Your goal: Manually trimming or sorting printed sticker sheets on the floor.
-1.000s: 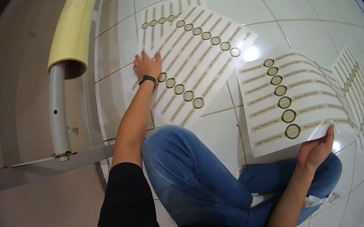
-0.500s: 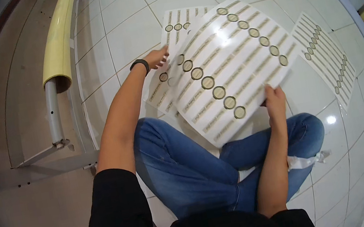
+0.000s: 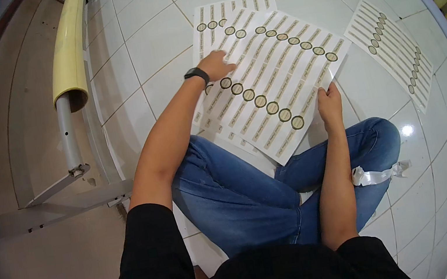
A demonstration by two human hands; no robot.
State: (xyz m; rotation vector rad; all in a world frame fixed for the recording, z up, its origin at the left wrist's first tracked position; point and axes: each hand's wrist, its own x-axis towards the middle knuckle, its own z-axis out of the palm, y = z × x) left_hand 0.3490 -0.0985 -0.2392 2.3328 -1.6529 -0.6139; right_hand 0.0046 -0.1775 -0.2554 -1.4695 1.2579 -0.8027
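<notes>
Printed sheets (image 3: 283,70) with rows of strips and round labels lie in an overlapping pile on the tiles before me. My left hand (image 3: 218,64) is at the top sheet's left side, fingers apart, with a dark band around the wrist. My right hand (image 3: 329,97) grips the top sheet's near right edge. Farther right, another printed sheet (image 3: 388,55) lies by itself.
A yellow roll (image 3: 66,53) sits over a grey tube (image 3: 68,139) on a metal frame (image 3: 35,215) to my left. My crossed legs (image 3: 232,191) are below the sheets, with a white crumpled strip (image 3: 377,174) on the right knee.
The large sheet held by my right hand has moved from the right onto the left pile and lies flatter. My right hand moved up and left; my left hand shifted up and right.
</notes>
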